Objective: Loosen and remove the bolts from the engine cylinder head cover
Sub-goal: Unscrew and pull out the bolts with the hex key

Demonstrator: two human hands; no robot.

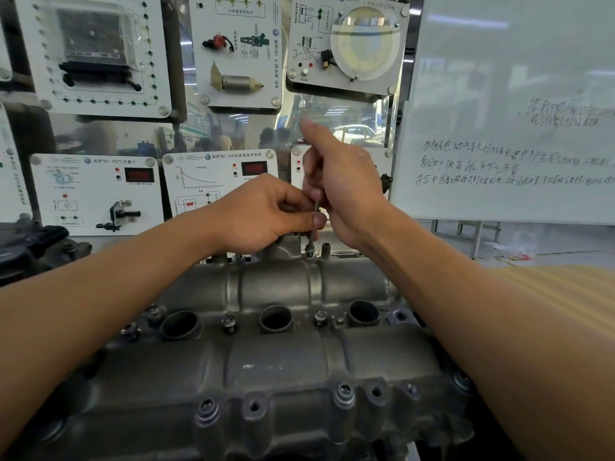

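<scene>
At the far edge of the cylinder head cover point(276, 361), a thin metal shaft point(314, 211) is held upright over a bolt seat point(310, 251), its long axis running straight up from the cover into the hands. The shaft's lower part is pinched between the curled fingers and thumb of the left hand point(266, 214). Its upper part is gripped by the right hand point(342, 184), whose index finger alone is stretched upward. Whether the shaft is a key set in a bolt head or the shank of a long bolt being drawn out cannot be told. Both hands are joined at the shaft, the left one lower and nearer the seat. The coming move is judged to turn on this vertical axis: rotation about it, then a lift straight up, with no sideways lean. Other bolts point(229, 322) are seen seated in a middle line between the round wells point(276, 317), and more along the near edge, well apart from both hands.
</scene>
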